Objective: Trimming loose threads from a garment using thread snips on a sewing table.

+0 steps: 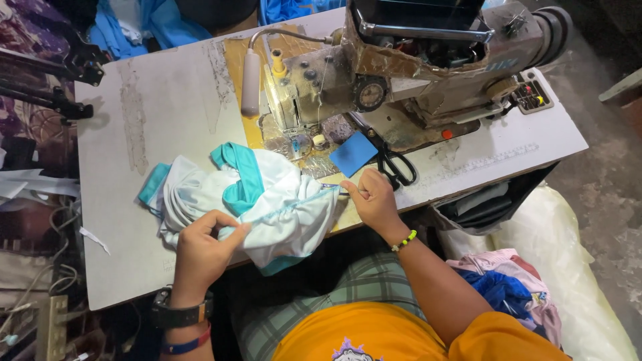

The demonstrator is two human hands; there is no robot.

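Observation:
A white garment with turquoise trim point(254, 197) lies bunched on the sewing table point(167, 107), in front of the worn sewing machine point(414, 67). My left hand point(204, 247) pinches the garment's near edge between thumb and fingers. My right hand point(371, 197) grips the other end of the same edge, which runs taut between the two hands. A small blue fabric piece point(353, 154) lies just beyond my right hand, under the machine's arm.
Black scissors point(394, 166) rest on the table right of the blue piece. Blue cloth point(134, 27) is heaped at the table's far side. A white sack and pink and blue clothes point(508, 287) sit at the right. Black stands point(47, 80) are at the left.

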